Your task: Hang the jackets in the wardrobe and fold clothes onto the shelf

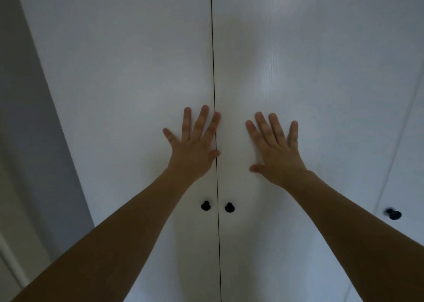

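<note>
A white wardrobe fills the view, its two doors closed and meeting at a thin dark seam. My left hand (193,148) lies flat with fingers spread on the left door (128,72), its index finger and thumb reaching the seam. My right hand (276,151) lies flat and spread on the right door (309,72). Below the hands, two small black knobs flank the seam, the left knob (205,206) and the right knob (229,207). Neither hand holds anything. No jackets or other clothes are in view.
A third white door stands at the far right with its own black knob (394,214). A grey wall (27,118) runs along the wardrobe's left side. Pale trim shows at the bottom left corner.
</note>
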`<action>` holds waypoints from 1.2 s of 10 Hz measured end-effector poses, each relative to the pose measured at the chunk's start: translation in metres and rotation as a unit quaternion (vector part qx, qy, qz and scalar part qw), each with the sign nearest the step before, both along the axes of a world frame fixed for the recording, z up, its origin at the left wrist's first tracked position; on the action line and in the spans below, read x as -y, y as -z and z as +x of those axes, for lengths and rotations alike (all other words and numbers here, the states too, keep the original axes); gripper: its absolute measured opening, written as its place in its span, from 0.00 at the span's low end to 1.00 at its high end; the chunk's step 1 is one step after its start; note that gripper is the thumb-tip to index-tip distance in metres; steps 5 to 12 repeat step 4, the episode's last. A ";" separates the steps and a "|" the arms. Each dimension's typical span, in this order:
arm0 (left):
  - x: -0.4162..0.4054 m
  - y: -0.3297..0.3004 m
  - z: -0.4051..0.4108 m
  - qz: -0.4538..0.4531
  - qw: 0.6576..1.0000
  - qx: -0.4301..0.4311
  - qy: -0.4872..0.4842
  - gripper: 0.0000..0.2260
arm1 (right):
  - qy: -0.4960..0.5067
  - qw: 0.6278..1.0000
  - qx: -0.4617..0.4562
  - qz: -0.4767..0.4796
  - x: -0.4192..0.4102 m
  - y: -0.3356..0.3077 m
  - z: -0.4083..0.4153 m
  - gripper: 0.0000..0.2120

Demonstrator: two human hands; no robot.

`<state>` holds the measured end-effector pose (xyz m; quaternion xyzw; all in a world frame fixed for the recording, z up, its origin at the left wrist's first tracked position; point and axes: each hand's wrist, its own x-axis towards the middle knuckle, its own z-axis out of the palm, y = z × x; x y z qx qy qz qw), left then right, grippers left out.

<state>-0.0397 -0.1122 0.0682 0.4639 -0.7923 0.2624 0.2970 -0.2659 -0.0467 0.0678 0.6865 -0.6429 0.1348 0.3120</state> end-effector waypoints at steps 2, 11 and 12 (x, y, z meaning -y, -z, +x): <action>-0.007 -0.004 0.001 0.030 0.999 0.004 -0.015 0.45 | 0.024 0.999 0.017 0.025 -0.015 -0.005 0.020 0.59; -0.040 -0.010 0.003 0.010 1.000 0.007 -0.010 0.35 | -0.031 0.995 0.094 0.016 -0.048 -0.022 0.034 0.52; -0.040 -0.010 0.003 0.010 1.000 0.007 -0.010 0.35 | -0.031 0.995 0.094 0.016 -0.048 -0.022 0.034 0.52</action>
